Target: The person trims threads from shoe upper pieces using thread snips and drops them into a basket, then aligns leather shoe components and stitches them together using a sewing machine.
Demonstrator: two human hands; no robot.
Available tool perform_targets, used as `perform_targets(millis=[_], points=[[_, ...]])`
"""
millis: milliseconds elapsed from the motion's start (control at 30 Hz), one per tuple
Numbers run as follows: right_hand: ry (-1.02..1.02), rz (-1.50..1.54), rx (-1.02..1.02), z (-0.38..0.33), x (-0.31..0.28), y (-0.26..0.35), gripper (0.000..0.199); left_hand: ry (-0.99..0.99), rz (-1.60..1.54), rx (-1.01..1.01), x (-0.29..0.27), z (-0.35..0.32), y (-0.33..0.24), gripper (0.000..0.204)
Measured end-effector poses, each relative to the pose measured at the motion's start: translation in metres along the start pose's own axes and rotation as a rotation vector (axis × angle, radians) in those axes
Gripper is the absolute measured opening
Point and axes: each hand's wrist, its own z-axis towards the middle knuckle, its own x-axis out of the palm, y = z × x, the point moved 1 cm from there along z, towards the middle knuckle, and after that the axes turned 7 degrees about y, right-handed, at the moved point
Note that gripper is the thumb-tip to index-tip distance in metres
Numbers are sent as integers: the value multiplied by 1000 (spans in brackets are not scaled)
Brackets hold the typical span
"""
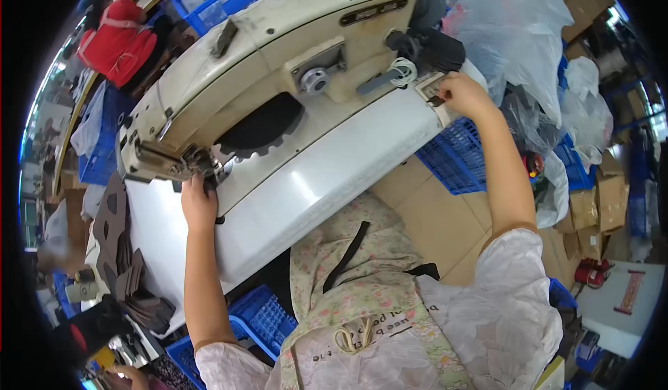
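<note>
A large cream industrial sewing machine stands across the white worktable. At its needle end, my left hand has its fingers closed beside the metal presser parts. Something dark shows at those fingertips, too hidden to name. My right hand reaches to the table's far right end, its fingers drawn together over a small pale tray. Small dark bits lie at its fingertips; whether they are gripped is hidden. A black, scallop-edged piece sits under the machine's arm.
Brown flat cut pieces are piled at the table's left. Blue crates stand right of the table, near clear plastic bags. Another blue basket is below the front edge. A person in red sits at the far left.
</note>
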Motion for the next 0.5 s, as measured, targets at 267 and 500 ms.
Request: perform_targets(millis=[267, 500], points=[[-120, 933, 90, -16, -5, -10, 14, 132, 73, 50, -23, 19, -25, 33], [0, 1810, 126, -35, 5, 98, 15, 323, 326, -112, -35, 18, -44, 18]])
